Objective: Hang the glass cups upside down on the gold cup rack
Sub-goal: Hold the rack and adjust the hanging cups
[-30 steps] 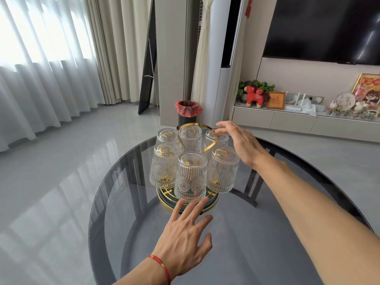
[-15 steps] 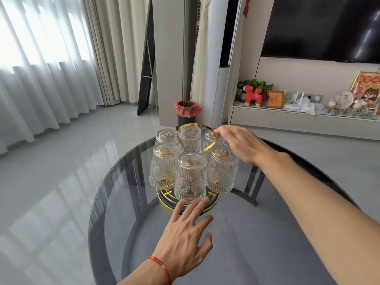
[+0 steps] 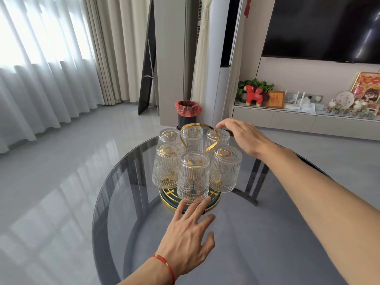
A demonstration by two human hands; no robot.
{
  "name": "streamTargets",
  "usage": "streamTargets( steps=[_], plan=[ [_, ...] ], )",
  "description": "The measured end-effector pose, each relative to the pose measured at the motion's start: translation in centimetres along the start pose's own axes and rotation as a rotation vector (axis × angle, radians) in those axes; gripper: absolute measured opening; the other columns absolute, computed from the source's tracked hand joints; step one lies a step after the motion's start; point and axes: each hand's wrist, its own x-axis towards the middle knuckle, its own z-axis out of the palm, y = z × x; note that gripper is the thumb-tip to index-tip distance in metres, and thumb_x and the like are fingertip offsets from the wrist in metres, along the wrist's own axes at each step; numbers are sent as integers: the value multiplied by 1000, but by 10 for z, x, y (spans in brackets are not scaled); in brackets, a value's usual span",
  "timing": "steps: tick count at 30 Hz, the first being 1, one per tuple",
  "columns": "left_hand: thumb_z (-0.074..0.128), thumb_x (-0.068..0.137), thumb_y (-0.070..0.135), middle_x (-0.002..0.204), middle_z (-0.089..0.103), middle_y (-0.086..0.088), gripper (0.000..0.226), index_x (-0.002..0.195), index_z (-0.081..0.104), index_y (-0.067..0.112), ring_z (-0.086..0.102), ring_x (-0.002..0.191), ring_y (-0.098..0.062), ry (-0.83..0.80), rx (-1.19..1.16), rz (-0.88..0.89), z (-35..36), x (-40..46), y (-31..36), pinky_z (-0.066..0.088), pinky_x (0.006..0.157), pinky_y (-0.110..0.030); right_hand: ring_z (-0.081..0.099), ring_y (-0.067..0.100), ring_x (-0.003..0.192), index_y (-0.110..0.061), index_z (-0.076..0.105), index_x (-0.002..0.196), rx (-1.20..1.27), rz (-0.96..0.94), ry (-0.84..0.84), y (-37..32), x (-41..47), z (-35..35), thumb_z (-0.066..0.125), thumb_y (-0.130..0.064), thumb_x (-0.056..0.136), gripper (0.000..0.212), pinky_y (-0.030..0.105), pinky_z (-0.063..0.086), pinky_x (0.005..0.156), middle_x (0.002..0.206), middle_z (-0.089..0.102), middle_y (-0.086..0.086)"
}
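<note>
Several ribbed glass cups hang upside down on the gold cup rack (image 3: 192, 126), which stands on a round gold-rimmed base (image 3: 214, 202). The front cup (image 3: 193, 177) is nearest me and the back right cup (image 3: 221, 137) is under my right hand. My right hand (image 3: 244, 136) reaches in from the right, its fingertips touching the right end of the gold loop handle without a clear grip. My left hand (image 3: 189, 239), with a red string bracelet at the wrist, lies spread, its fingertips touching the base's front rim.
The rack stands near the far side of a round dark glass table (image 3: 127, 233). A black bin with a red liner (image 3: 188, 115) stands on the floor behind. A low cabinet with ornaments (image 3: 308, 118) runs along the right wall under a television.
My right hand dipped onto the back right cup and the handle, then rose slightly, with its fingers looser now. My left hand has stayed at the base.
</note>
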Motion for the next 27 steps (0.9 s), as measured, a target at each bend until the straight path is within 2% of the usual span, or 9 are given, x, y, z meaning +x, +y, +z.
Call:
streamTargets(
  steps=[4, 9, 12, 15, 18, 23, 27],
  plan=[
    [48, 96, 47, 163, 37, 0, 36, 126, 62, 32, 37, 145, -18, 2, 14, 6, 1, 0, 0, 5, 124, -46, 57, 16, 131, -28, 69, 126, 58, -40, 62, -23, 7, -1, 25, -51, 100, 56, 44, 42, 112, 141, 66, -3],
    [44, 97, 47, 165, 35, 1, 39, 129, 59, 32, 32, 149, -18, -12, 8, -6, 0, 0, 0, 4, 127, -46, 64, 16, 117, -27, 75, 116, 110, -86, -64, -56, 21, 10, 26, -52, 98, 57, 43, 46, 103, 124, 73, 1],
    [44, 96, 46, 165, 34, 1, 40, 130, 59, 31, 32, 149, -18, -17, 4, -8, -1, 0, 1, 5, 126, -47, 62, 23, 118, -21, 75, 124, 55, -52, -149, -65, 28, 20, 21, -53, 99, 67, 50, 42, 110, 127, 70, 7],
    [48, 94, 44, 162, 39, -1, 38, 126, 61, 29, 36, 147, -19, -14, 6, 4, -1, 1, 0, 20, 124, -54, 57, 23, 131, -25, 63, 141, 95, 46, -187, -63, 34, 26, 19, -60, 101, 69, 50, 35, 115, 131, 70, 6],
    [48, 94, 43, 161, 41, -1, 38, 125, 62, 28, 38, 146, -20, -4, 9, 4, -1, 1, 0, 26, 122, -55, 54, 22, 135, -27, 57, 147, 111, 88, -191, -61, 39, 28, 19, -65, 100, 71, 46, 34, 110, 132, 71, 5],
    [47, 93, 41, 162, 40, -3, 38, 126, 61, 28, 37, 146, -21, -7, 23, 2, 0, 1, 1, 27, 120, -56, 54, 22, 132, -27, 57, 147, 36, 64, -226, -66, 46, 27, 15, -64, 102, 71, 42, 30, 96, 134, 68, 7],
    [47, 92, 40, 162, 39, -3, 39, 126, 61, 28, 36, 147, -22, -12, 15, 3, 0, 1, 1, 27, 120, -57, 57, 7, 114, -23, 54, 149, 62, 66, -224, -67, 51, 28, 14, -61, 106, 71, 37, 26, 96, 146, 60, 8]
  ],
)
